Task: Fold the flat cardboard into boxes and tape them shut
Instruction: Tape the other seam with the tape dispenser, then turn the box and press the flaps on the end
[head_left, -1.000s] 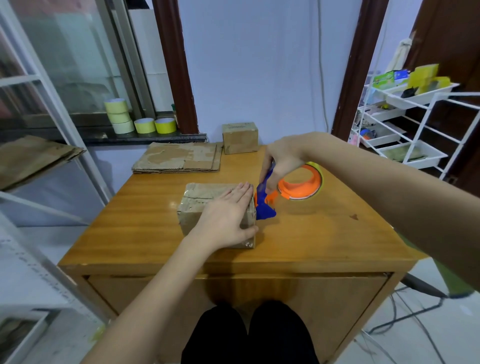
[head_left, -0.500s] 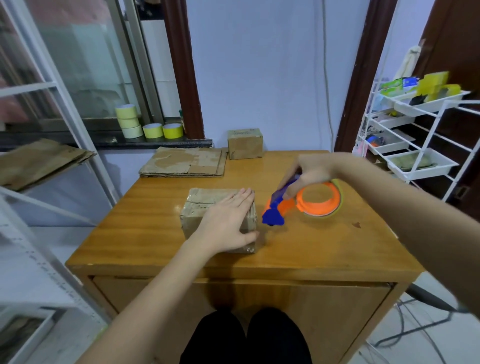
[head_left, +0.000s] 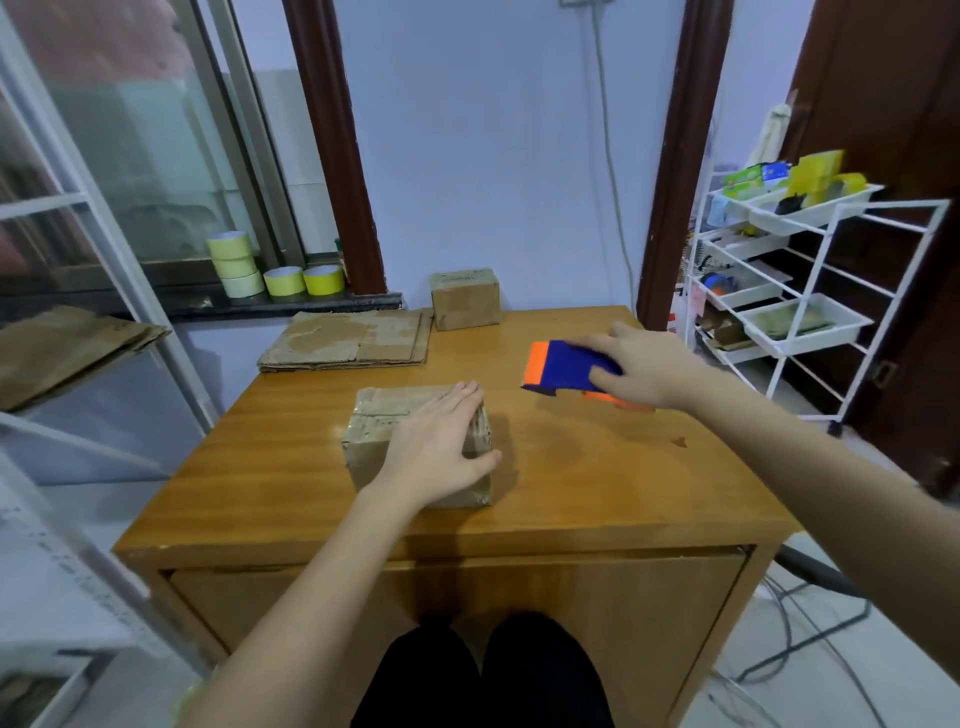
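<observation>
A small taped cardboard box (head_left: 382, 418) stands on the wooden table (head_left: 571, 483), near its front. My left hand (head_left: 441, 449) lies flat on the box's top, fingers straight, thumb down its right side. To the right, my right hand (head_left: 647, 366) grips a blue and orange tape dispenser (head_left: 563, 364), low over the table and well apart from the box. A stack of flat cardboard (head_left: 348, 340) lies at the table's back left. A second closed box (head_left: 465, 299) stands at the back middle.
Several yellow tape rolls (head_left: 280, 273) sit on the window ledge behind the table. A white wire rack (head_left: 795, 296) with trays stands to the right. More flat cardboard (head_left: 62, 345) lies on a shelf at the left. My knees are under the table's front edge.
My right hand has carried the tape dispenser away from the box's right end, to the right and back. My left hand has stayed flat on the box.
</observation>
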